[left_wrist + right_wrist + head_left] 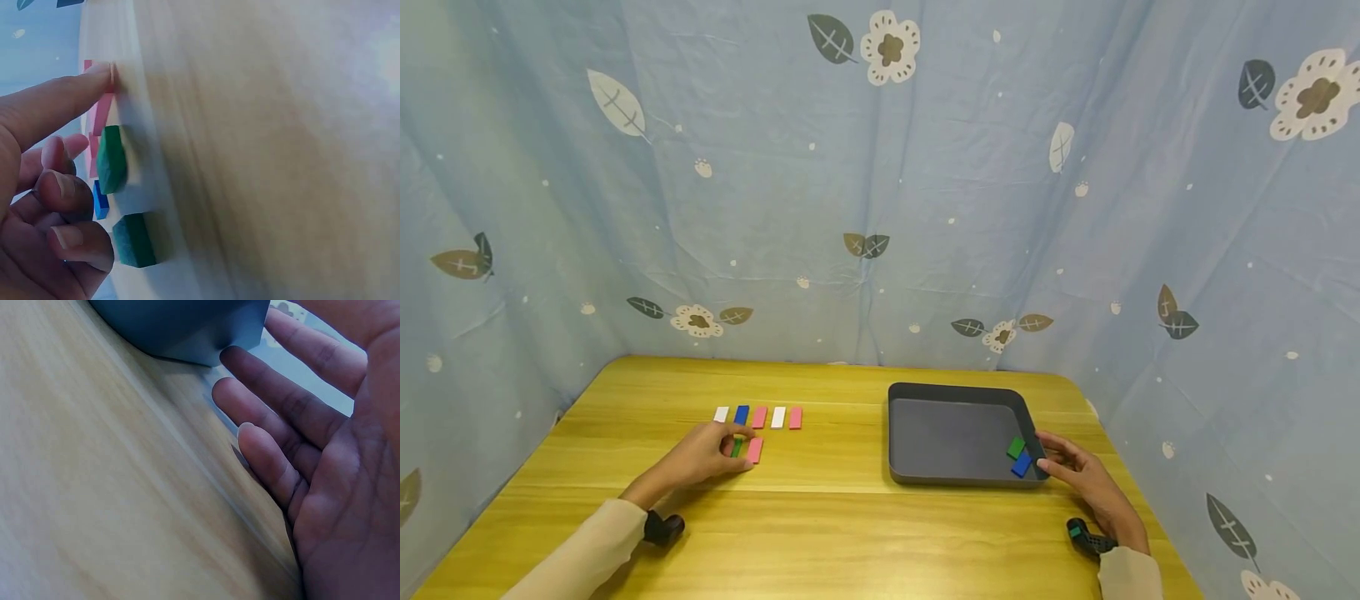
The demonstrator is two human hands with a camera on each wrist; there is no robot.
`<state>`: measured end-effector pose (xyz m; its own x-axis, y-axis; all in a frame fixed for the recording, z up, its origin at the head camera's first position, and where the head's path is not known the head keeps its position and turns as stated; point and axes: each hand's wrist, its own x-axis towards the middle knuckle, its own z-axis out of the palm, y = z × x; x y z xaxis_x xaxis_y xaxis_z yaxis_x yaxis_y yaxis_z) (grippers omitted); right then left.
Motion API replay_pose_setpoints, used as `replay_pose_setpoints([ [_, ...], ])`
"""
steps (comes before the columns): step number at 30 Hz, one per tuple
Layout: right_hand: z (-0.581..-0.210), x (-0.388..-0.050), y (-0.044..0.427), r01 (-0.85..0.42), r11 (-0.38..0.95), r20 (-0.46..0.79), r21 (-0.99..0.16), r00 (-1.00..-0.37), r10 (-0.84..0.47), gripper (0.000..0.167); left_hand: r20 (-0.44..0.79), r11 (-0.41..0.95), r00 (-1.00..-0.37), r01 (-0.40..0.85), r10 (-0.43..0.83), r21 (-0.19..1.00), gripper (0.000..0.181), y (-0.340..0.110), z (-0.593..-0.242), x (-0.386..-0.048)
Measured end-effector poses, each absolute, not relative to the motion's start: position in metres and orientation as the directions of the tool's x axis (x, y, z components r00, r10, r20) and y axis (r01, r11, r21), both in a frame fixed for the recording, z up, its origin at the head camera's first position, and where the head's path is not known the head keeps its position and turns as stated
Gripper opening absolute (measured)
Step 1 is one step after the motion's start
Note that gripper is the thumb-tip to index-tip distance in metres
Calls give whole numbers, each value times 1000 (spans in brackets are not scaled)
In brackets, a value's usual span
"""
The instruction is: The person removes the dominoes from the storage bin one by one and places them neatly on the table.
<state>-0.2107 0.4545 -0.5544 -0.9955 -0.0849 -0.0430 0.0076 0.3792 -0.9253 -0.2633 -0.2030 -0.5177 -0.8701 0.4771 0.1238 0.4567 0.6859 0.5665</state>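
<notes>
My left hand point(703, 454) is over the near row of small blocks, thumb on the near side and index finger on the far side of a pink block point(756, 450). From the left wrist, the thumb overlaps the pink block point(102, 112); a firm pinch does not show. Beside it stand a green block point(112, 161) and another green block point(134, 240). At the right end of a dark grey tray point(951, 479), my right hand point(1086, 479) has its fingers extended against the rim. Inside that corner lie a green block point(1016, 447) and a blue block point(1022, 464).
Behind my left hand runs a far row: a white block point(721, 414), a blue block point(742, 414), a pink block point(760, 417), another white block point(778, 417) and another pink block point(796, 418). A patterned curtain point(820, 183) surrounds the wooden table point(835, 533).
</notes>
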Motion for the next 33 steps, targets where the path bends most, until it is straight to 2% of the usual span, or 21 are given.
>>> replay_pose_setpoints([
  [3, -554, -211, 454, 10, 377, -45, -926, -995, -85, 62, 141, 674, -865, 468, 481, 572, 51, -202, -515, -264],
  [8, -553, -210, 454, -2, 369, -33, -929, -996, -87, 62, 196, 667, -858, 496, 475, 556, 42, -193, -510, -269],
  [18, -552, -212, 454, 26, 380, -62, -925, -995, -84, 63, 227, 619, -849, 509, 478, 598, 41, -156, -495, -280],
  [26, -552, -213, 454, 37, 372, -68, -928, -995, -71, 61, 285, 575, -798, 587, 531, 570, 35, -119, -484, -293],
  [33, -554, -212, 453, 30, 367, -60, -930, -996, -71, 61, 274, 541, -765, 616, 583, 572, 37, -87, -477, -301],
])
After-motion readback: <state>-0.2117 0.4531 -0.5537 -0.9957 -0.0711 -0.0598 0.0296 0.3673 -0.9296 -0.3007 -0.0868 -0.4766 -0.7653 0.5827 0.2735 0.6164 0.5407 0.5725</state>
